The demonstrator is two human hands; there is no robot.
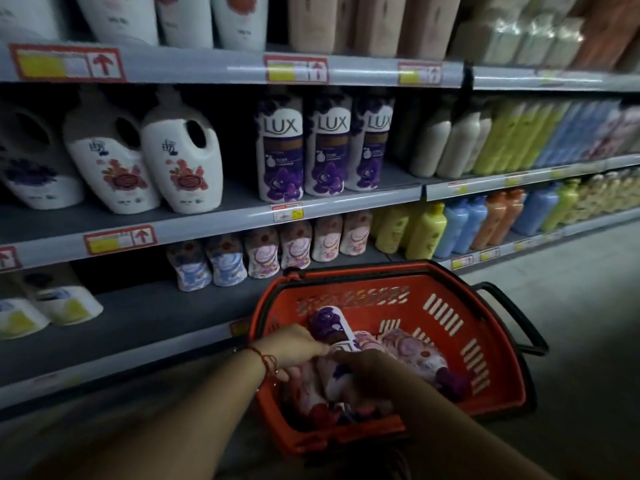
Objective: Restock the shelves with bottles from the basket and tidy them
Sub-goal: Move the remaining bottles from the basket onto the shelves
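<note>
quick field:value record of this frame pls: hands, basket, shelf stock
left hand: in the red basket, fingers on the purple-and-white bottle
right hand: in the basket, curled over the bottles; exact grip unclear
basket contents: purple-and-white bottle lying on pink floral bottles
middle shelf: three Lux bottles upright, white handled jugs to their left
lower shelf: row of floral bottles, yellow bottles to the right

Bare forearms, one red cord at the wrist

Both arms come in from the near edge with no sleeves showing. The left hand point(294, 346) has a thin red string bracelet point(266, 362) looped round its wrist, with loose knotted ends; the right hand point(369, 370) wears nothing that shows.
</note>
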